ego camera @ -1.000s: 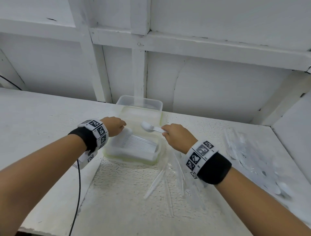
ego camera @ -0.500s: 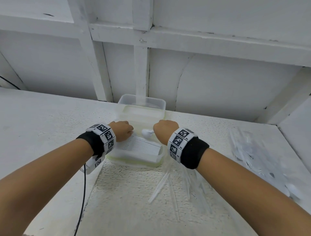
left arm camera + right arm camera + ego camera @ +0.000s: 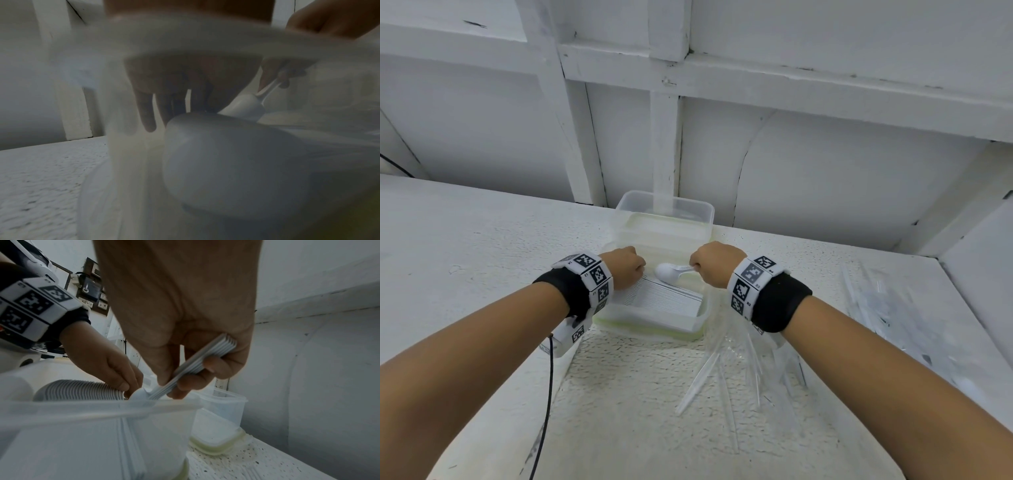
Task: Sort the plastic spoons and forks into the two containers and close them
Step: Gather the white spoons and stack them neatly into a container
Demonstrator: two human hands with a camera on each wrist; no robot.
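The right hand [image 3: 185,353] pinches a nested stack of white plastic spoons [image 3: 191,366] by the handles, bowls hanging below the grip over the near container [image 3: 650,308]. Left hand [image 3: 625,270] steadies the spoons already inside (its grip is unclear). They look light, slick and liable to fan apart; hold mid-handle.
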